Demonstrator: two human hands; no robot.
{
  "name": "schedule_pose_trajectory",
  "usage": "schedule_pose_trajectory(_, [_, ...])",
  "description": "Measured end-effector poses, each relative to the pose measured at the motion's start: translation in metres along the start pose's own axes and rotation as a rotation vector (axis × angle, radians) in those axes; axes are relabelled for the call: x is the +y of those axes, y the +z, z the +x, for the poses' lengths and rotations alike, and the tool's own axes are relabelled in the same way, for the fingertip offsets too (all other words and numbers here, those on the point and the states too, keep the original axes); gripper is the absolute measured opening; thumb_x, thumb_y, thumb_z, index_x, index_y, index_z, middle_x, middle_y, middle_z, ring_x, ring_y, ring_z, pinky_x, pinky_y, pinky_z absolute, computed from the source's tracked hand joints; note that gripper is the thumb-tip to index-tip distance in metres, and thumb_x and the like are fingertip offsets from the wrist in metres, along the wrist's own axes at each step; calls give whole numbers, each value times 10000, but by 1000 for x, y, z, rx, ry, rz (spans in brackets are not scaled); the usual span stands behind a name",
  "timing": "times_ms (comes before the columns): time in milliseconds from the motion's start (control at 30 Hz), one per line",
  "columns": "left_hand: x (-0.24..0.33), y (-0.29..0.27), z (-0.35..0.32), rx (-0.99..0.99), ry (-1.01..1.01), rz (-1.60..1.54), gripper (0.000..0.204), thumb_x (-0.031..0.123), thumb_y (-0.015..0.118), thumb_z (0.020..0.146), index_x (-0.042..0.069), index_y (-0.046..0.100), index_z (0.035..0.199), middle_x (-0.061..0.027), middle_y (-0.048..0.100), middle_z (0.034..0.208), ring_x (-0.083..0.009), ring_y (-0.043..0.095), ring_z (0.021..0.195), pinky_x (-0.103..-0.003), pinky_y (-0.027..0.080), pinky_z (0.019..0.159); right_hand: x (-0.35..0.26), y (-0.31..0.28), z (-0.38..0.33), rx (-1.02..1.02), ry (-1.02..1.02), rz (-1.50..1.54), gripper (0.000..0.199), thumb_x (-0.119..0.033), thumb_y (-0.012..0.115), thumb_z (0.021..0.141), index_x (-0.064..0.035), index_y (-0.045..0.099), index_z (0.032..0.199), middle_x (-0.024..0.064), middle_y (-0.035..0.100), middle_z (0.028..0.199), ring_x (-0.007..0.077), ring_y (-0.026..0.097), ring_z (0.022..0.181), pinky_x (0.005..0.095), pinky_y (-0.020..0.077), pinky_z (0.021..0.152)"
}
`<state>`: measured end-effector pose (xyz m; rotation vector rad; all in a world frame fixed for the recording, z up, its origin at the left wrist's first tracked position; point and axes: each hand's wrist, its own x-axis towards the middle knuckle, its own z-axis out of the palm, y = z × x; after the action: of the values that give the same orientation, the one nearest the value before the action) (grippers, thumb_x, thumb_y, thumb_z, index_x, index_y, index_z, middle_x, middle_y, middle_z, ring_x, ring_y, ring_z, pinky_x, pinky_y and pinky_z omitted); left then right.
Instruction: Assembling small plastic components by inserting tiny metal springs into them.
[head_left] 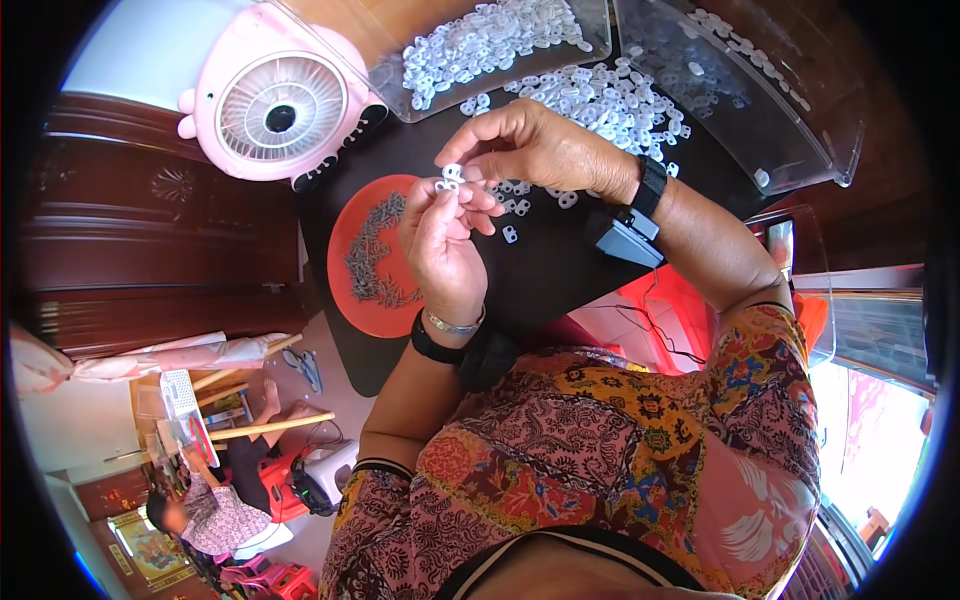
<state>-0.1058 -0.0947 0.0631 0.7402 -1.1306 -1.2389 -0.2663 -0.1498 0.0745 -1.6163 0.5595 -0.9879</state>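
Over the dark table (540, 270) my hands meet at small white plastic pieces (452, 174) with round holes. My left hand (447, 245) is closed, pinching them between thumb and fingertips. From above, the thumb and forefinger of my right hand (545, 148) close on the upper part of the pieces. Whether a screw sits between them is too small to see. Beside my left hand lies an orange-red plate (343, 285) holding many small grey screws (365, 255). Loose white two-holed pieces (625, 110) are heaped beyond my right hand, and a few lie under it.
A clear bin (405, 105) full of white pieces stands at the back. Another clear bin (790, 150) is at the far right, with pieces scattered in it. A pink fan (215, 120) stands at the back left. Lower left, another person (225, 515) sits near red stools (270, 575).
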Motion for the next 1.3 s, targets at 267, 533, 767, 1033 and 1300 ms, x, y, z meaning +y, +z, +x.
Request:
schedule_pose_trajectory(267, [1,-5,-1,27,-76,-16,178,176,489,916,26,529,830,-60,570,685,-130,550,563,-218,403,508,-14,-10,0,36,43,65,172,-56,632,888,-1,659,1048,12,662,885,53,588,754,198,488,688])
schedule_pose_trajectory(533, [2,-4,-2,45,-72,94,179,177,510,907,35,533,801,-28,556,671,-98,519,550,-206,378,493,-10,-9,0,3,3,61,158,-57,634,888,-3,667,1033,8,661,866,52,585,745,195,484,686])
schedule_pose_trajectory(767, [4,-3,-4,53,-70,103,177,175,507,912,34,534,808,-29,556,673,-98,516,551,-204,376,495,-14,-3,0,59,-14,31,156,-60,635,890,-6,667,1033,-1,655,853,50,578,743,195,481,683])
schedule_pose_trajectory(1033, [5,-4,-4,41,-74,116,180,179,504,915,38,532,805,-27,554,675,-95,514,556,-203,377,506,-15,-1,0,62,-27,0,151,-61,637,889,-6,668,1027,-4,650,848,48,573,737,196,481,679])
schedule_pose_trajectory(1300, [4,-7,-5,18,-33,167,148,146,482,925,28,532,850,-46,562,696,-118,525,553,-218,384,504,-18,2,-1,64,-33,-78,140,-44,630,887,-9,671,1017,-8,645,842,50,570,737,195,479,681])
